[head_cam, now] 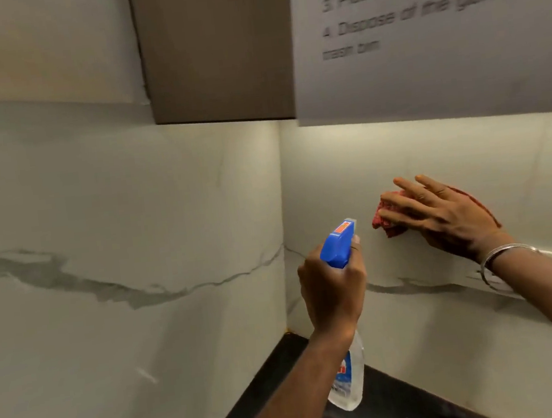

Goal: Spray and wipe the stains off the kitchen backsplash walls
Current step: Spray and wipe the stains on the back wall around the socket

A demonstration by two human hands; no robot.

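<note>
The left hand (332, 284) was wrapped tightly round the neck of the spray bottle (337, 245), fingers curled in a full hold with the fingertip side facing the wall. The blue trigger head stood just above the fist, carrying a small orange label, its pale nozzle aimed up and forward toward the corner. Below the fist, behind the wrist, hung the bottle's clear body with a blue, white and red label, tilted a little. Up and to the right of that grip, well apart from the nozzle, the right hand (439, 219) lay flat with its fingers straight and spread, pressing a crumpled red cloth (385, 223) against the wall; the cloth showed past the fingertips and along the upper edge of the hand. A thin silver bracelet (504, 253) circled that wrist. The backsplash (133, 223) met in a corner just left of the grip. It was glossy pale stone with grey veins running across both walls at about the height of the fist, and a short pale streak sat low on the left wall. Beneath the bottle ran a dark counter (391, 414). High above the grip hung a brown cabinet (216, 45), and to its right a white sheet (423, 67) bore blurred printed lines, with a bright glow on the wall under it.
</note>
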